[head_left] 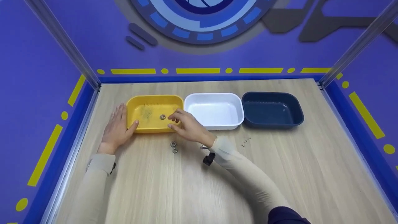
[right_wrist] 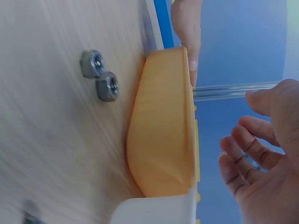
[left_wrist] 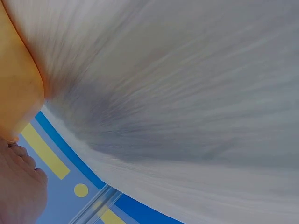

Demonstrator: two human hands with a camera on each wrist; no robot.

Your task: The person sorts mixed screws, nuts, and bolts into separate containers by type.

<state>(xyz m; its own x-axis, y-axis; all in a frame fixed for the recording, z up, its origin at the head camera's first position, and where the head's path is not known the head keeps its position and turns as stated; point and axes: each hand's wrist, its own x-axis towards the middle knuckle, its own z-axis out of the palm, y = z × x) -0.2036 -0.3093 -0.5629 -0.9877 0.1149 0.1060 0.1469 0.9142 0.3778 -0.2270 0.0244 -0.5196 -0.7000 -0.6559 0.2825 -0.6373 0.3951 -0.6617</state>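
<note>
Sleeves point(head_left: 258, 180), pale, enter from the lower left and lower right of the frame over a wood-grain tabletop point(head_left: 161, 199). At the centre, two hex nuts point(head_left: 173, 144) lie side by side on the wood; right of these, a bolt point(head_left: 204, 147) shows partly from under the right wrist, and small screws point(head_left: 245, 142) lie farther right. The left hand point(head_left: 116, 130), fingers straight, rests along the left end of the yellow tray point(head_left: 155, 130), its thumb at the rim. The right hand point(head_left: 189, 126) is poised at that tray's right end, fingers loosely bent, thumb apart, nothing visible between them. Inside, near centre, sits a single nut point(head_left: 162, 117); a dark speckled patch on the tray floor is too fine to resolve.

Judged from this layout, the placing is at an early stage: one nut is in; two nuts, bolt and screws remain outside. The white tray point(head_left: 214, 109) and navy tray point(head_left: 273, 113) show no hardware. Room to move is widest at lower centre and right; only a narrow strip separates the trays from the blue back panel point(head_left: 205, 59).
</note>
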